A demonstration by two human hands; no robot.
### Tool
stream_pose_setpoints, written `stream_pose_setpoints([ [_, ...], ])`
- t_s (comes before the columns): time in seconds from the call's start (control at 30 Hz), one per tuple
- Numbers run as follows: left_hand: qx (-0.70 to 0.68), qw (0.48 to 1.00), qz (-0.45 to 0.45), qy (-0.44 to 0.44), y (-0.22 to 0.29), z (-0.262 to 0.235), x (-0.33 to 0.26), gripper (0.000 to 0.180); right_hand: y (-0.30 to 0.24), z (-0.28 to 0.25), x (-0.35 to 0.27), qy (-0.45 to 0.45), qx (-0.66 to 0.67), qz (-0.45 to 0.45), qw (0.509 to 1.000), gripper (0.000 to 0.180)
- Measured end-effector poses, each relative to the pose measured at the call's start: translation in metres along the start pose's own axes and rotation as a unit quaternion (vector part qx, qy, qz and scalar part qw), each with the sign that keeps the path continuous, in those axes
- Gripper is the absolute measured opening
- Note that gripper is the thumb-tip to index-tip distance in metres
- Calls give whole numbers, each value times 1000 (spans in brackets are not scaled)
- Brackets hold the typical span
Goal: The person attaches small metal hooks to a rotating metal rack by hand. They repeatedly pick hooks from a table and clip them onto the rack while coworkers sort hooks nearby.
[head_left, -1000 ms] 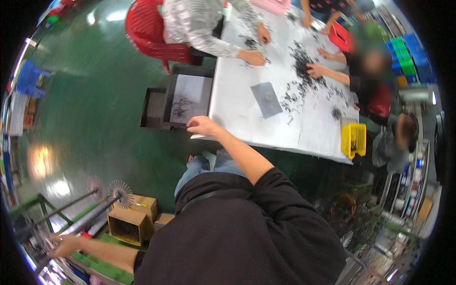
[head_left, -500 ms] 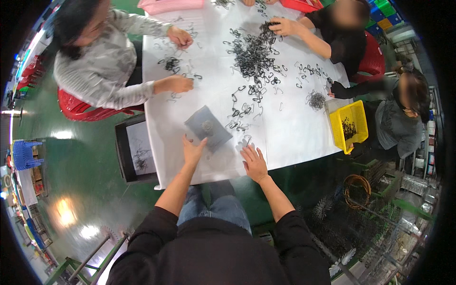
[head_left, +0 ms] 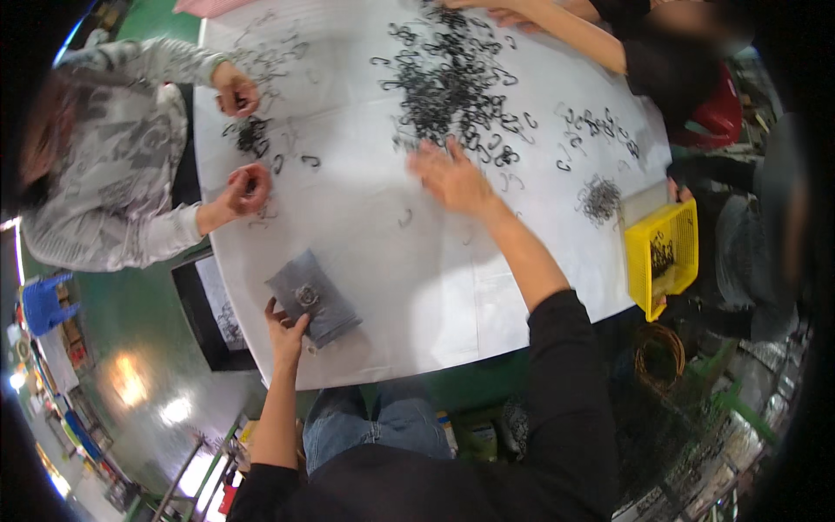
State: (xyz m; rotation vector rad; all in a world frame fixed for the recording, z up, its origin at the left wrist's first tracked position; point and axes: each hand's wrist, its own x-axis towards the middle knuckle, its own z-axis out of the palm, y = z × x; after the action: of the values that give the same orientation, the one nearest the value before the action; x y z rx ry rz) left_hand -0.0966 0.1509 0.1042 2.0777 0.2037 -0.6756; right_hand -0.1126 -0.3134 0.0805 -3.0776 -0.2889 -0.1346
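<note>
A grey plastic bag (head_left: 327, 313) lies flat near the table's front left, with a small ring-like bundle on it. My left hand (head_left: 285, 335) grips its near left edge, thumb and index finger curved round the corner. Farther in, my right hand (head_left: 454, 178) reaches over the white table (head_left: 391, 296). Its spread fingers, smeared by motion, are at the near side of a large pile of small black hooks (head_left: 448, 87). Whether they touch any hooks I cannot tell. A lone hook (head_left: 405, 217) lies nearer to me, left of my right wrist.
A person on the left (head_left: 113, 174) handles hooks; another person's arms (head_left: 565, 26) reach over the pile's far side. To the right lie scattered hooks, a thin wire heap (head_left: 600, 198) and a yellow basket (head_left: 639, 270). A black tray (head_left: 196, 304) stands beside the table's left edge.
My right hand has moved away from me up to the pile, and the trail of loose hooks there is now gathered towards it. The bag has shifted left and nearer with my left hand.
</note>
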Motion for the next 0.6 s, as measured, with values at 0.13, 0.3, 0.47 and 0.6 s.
stream_pose_setpoints([
  [0.13, -53, 998, -1, -22, 4, -1, 3, 91, 56, -21, 16, 139, -22, 106, 984, 33],
  [0.3, -59, 996, -11, -58, 9, -6, 8, 92, 70, -27, -70, 319, 13, 345, 883, 31],
  [0.47, -43, 995, -47, -70, 12, -10, 8, 94, 116, -8, -231, 387, -72, 572, 720, 45],
  [0.6, -41, 995, -58, -75, 15, -11, 8, 93, 139, 15, -290, 307, 13, 711, 633, 64],
])
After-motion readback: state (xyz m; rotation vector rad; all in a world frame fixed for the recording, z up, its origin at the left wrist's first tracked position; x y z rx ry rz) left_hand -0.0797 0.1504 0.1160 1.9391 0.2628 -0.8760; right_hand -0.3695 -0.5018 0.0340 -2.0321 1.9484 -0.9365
